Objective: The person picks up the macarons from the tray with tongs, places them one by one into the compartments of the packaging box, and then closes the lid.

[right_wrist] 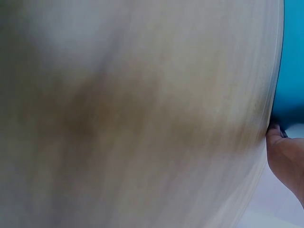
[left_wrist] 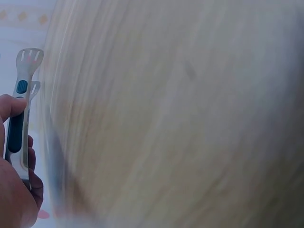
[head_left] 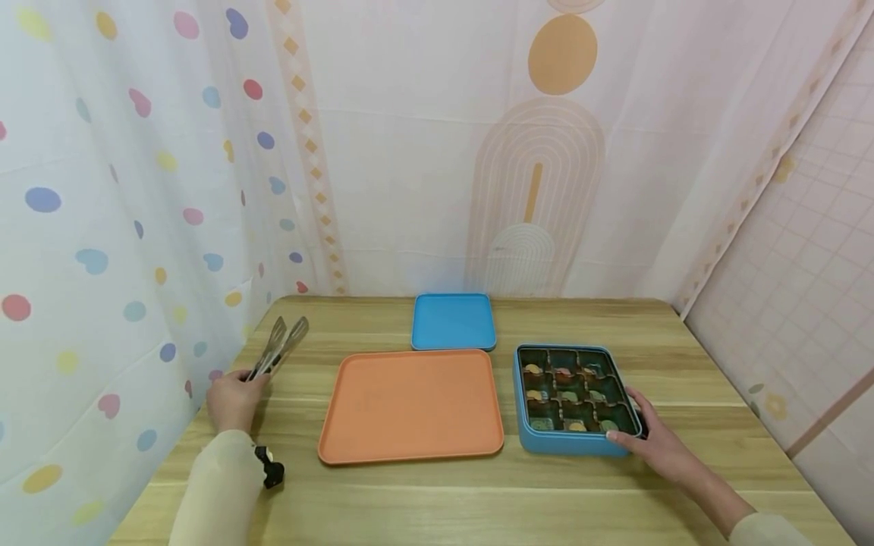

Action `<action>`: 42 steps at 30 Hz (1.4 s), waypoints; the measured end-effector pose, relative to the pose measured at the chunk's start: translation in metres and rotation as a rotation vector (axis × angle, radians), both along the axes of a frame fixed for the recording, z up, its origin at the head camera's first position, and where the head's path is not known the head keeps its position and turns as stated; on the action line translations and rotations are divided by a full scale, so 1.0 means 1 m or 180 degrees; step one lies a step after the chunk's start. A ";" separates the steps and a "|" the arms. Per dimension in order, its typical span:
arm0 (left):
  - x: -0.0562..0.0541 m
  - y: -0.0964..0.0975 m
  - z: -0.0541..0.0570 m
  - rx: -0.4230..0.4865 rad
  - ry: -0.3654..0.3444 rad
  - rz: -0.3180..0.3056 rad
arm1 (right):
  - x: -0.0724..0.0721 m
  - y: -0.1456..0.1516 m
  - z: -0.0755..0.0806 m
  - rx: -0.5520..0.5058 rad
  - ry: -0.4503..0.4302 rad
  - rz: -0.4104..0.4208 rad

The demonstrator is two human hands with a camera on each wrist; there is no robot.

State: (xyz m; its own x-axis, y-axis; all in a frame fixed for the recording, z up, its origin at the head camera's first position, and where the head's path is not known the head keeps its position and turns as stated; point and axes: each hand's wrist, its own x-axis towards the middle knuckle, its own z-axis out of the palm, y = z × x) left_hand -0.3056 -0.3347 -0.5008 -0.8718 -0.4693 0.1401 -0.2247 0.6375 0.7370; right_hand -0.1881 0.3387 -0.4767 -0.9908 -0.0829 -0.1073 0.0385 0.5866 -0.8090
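Note:
At the table's left edge my left hand (head_left: pixel 235 400) grips a pair of metal tongs (head_left: pixel 278 346). Their slotted heads point away from me and stand slightly apart. In the left wrist view, thumb and fingers wrap the dark handle of the tongs (left_wrist: pixel 16 130). On the right, my right hand (head_left: pixel 658 444) holds the near right corner of a blue square box (head_left: pixel 570 444), thumb on the front rim and fingers along the right side. A dark divider splits the box into several compartments with small yellow, green and reddish pieces at the bottom. The right wrist view shows mostly tabletop.
An orange rectangular tray (head_left: pixel 413 409) lies mid-table between the hands. Behind it, close to the back edge, is a smaller blue tray (head_left: pixel 454 321). The wooden table (head_left: pixel 382 504) meets patterned curtains (head_left: pixel 403 152) at the back and sides.

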 end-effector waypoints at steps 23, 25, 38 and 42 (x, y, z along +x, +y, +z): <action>-0.007 0.013 0.017 -0.0072 -0.0023 0.0016 | 0.000 0.002 -0.001 -0.0078 -0.0020 -0.0012; -0.009 0.015 0.021 -0.0079 0.0002 -0.0030 | 0.000 0.001 -0.001 -0.0089 -0.0018 -0.0008; -0.026 0.048 0.041 0.0019 0.0121 -0.0268 | 0.000 0.000 0.000 -0.0077 -0.0009 -0.0012; -0.034 0.064 0.048 0.0073 0.0119 -0.0405 | 0.000 0.000 -0.001 -0.0080 -0.0005 -0.0019</action>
